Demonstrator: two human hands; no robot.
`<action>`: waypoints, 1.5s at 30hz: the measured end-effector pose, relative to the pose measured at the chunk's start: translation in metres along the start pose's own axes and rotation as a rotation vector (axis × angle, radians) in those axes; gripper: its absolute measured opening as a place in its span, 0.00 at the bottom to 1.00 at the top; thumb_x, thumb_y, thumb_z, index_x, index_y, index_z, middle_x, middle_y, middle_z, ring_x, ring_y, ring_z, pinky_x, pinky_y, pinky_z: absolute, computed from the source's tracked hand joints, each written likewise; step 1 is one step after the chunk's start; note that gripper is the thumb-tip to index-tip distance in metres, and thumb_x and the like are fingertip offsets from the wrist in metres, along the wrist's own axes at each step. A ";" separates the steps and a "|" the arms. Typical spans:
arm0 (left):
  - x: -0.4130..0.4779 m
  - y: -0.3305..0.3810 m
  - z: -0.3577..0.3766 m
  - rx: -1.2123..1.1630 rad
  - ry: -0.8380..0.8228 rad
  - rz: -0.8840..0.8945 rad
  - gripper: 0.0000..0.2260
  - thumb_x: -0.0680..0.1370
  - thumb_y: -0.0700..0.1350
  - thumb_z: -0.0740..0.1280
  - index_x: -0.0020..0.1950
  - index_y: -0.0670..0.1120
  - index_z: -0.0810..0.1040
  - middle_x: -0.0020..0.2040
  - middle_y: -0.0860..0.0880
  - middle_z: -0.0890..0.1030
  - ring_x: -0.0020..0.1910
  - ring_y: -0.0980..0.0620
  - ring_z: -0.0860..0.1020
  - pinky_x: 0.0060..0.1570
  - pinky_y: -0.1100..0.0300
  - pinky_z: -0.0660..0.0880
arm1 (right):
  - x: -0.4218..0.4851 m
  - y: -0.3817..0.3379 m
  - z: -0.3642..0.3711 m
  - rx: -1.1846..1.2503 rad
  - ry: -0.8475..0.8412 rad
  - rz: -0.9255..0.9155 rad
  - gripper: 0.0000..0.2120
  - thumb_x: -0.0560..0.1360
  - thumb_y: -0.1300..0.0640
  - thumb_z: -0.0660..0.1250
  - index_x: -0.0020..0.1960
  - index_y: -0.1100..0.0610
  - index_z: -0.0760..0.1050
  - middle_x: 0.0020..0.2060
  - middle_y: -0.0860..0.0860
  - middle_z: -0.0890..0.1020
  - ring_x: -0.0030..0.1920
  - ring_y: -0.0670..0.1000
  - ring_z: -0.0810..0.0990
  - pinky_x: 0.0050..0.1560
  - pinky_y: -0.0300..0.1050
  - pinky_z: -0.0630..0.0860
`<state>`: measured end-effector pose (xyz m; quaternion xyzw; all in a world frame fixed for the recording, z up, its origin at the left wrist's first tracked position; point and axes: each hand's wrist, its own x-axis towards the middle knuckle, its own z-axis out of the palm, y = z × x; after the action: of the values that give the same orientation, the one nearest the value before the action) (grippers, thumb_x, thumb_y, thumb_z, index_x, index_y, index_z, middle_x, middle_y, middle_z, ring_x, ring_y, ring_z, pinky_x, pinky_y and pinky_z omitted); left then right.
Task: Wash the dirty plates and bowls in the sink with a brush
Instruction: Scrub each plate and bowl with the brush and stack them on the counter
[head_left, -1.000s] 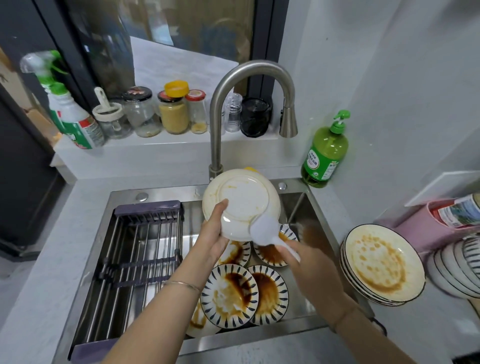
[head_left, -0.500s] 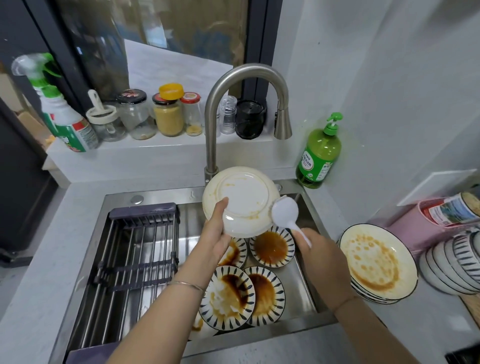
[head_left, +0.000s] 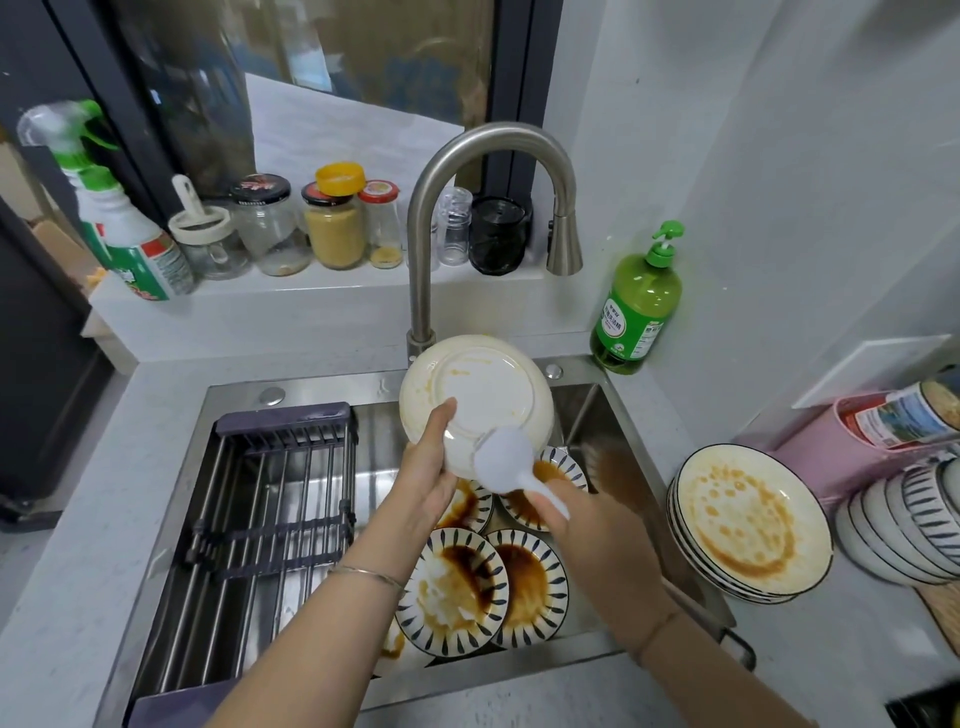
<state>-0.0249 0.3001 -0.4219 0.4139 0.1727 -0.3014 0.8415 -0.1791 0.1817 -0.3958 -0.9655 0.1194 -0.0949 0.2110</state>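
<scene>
Nearest, at 6 o'clock in the sink (head_left: 311, 387), patterned bowls (head_left: 452, 592) lie face up, smeared with brown sauce, apparently waiting their turn. Just beyond, the left hand (head_left: 426, 467) grips the cream plate (head_left: 483, 395) at its 7 o'clock rim, thumb pressed flat on the underside and the other fingers hidden behind. The base is tilted toward the person, likely so that it can be scrubbed while drips fall into the basin. From 4 o'clock the right hand (head_left: 587, 525) wraps the handle of the white brush (head_left: 519, 473), fingertips out of sight, the head against the plate's lower edge. A rack (head_left: 270, 519) spans the sink at 9 o'clock, probably for washed pieces. Stained plates (head_left: 750, 519) are stacked on the counter (head_left: 831, 654) at 3 o'clock. Farthest, at 12 o'clock, the tap (head_left: 420, 260) arches over the basin, and no water shows.
</scene>
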 end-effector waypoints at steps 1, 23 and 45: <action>-0.001 -0.001 0.000 0.003 0.001 -0.002 0.22 0.76 0.46 0.70 0.67 0.41 0.73 0.57 0.42 0.82 0.55 0.46 0.81 0.45 0.53 0.82 | -0.003 0.000 0.004 -0.014 0.013 -0.041 0.21 0.79 0.40 0.48 0.48 0.51 0.76 0.27 0.44 0.71 0.26 0.44 0.71 0.28 0.37 0.73; -0.028 -0.015 -0.003 0.002 -0.256 -0.063 0.20 0.74 0.39 0.68 0.67 0.40 0.73 0.60 0.41 0.81 0.58 0.46 0.80 0.55 0.52 0.79 | 0.051 0.004 0.002 1.221 0.039 0.676 0.23 0.67 0.47 0.76 0.57 0.54 0.78 0.46 0.53 0.84 0.29 0.42 0.74 0.23 0.36 0.67; 0.007 0.017 -0.030 0.029 -0.055 -0.036 0.16 0.78 0.45 0.68 0.64 0.42 0.74 0.56 0.42 0.83 0.55 0.47 0.81 0.50 0.48 0.80 | 0.049 0.038 -0.017 0.298 -0.069 0.169 0.12 0.82 0.49 0.55 0.55 0.49 0.76 0.34 0.49 0.79 0.35 0.48 0.78 0.36 0.43 0.73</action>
<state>-0.0102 0.3297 -0.4333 0.4143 0.1528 -0.3301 0.8343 -0.1431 0.1285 -0.3900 -0.9128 0.1774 -0.0603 0.3629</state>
